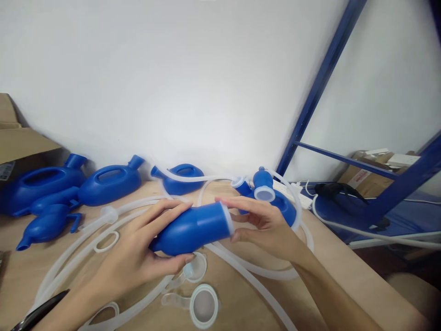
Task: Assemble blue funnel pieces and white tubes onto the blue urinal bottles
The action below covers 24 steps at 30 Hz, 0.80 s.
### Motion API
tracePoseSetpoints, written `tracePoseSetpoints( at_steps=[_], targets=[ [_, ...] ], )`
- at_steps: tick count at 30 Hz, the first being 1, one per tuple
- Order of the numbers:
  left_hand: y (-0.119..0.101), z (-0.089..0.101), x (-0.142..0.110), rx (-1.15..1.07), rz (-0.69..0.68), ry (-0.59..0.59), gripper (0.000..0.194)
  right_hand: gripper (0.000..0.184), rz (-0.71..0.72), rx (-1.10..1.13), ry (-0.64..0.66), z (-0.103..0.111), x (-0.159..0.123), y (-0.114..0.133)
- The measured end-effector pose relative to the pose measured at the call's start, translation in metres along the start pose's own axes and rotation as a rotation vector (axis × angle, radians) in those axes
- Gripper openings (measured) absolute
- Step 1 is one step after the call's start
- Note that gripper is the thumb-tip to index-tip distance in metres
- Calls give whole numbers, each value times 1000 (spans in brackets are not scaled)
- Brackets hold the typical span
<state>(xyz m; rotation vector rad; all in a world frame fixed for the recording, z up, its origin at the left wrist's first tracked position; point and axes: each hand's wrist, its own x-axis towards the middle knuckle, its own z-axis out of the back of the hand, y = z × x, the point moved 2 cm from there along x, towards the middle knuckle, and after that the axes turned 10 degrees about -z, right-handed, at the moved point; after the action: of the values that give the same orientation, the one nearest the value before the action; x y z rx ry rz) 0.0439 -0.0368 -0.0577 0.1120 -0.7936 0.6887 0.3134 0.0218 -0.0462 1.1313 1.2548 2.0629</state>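
Observation:
My left hand (148, 243) is wrapped around a blue plastic funnel-shaped piece (196, 225), held tilted above the table with its narrow end to the left. At the wide end sits a white ring (228, 218); the fingers and thumb of my right hand (263, 220) grip it from above and below. Under the held piece lie a clear cap with a strap (197, 267) and a round white-rimmed cap (204, 305). Translucent tubing (241, 264) curls across the table around them.
Several blue handled bottles (110, 186) line the wall at the left. A blue funnel piece (264, 184) stands at the back right near a power strip (303, 197). A cardboard box (27, 145) is at far left, a blue metal frame (320, 87) at right.

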Motion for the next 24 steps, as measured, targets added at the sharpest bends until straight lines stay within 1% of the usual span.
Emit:
tracePoseSetpoints(
  at_steps=[3, 8, 12, 15, 17, 19, 20, 22, 24],
  targets=[
    [-2, 0, 0, 36, -19, 2, 67, 57, -53, 19, -10, 0, 1, -1],
    [-8, 3, 4, 95, -123, 14, 66, 55, -89, 70, -9, -3, 2, -3],
    [-7, 7, 2, 235, -213, 44, 68, 53, -129, 82, -1, -4, 2, -6],
    [-5, 8, -1, 349, -299, 80, 68, 53, -224, 24, 8, -3, 2, -9],
    [-5, 8, -1, 395, -363, 97, 64, 55, -289, -33, 9, -4, 2, -11],
    [-6, 7, -1, 433, -418, 109, 60, 50, -344, -72, -16, -7, 3, -14],
    [-7, 6, -1, 452, -446, 114, 58, 50, -376, -68, -33, -9, 4, -16],
    [-10, 4, 0, 491, -510, 119, 55, 58, -455, -4, -47, -13, 6, -20],
    [-11, 4, 0, 517, -557, 126, 53, 62, -512, 82, -11, -16, 7, -23]
  ],
)
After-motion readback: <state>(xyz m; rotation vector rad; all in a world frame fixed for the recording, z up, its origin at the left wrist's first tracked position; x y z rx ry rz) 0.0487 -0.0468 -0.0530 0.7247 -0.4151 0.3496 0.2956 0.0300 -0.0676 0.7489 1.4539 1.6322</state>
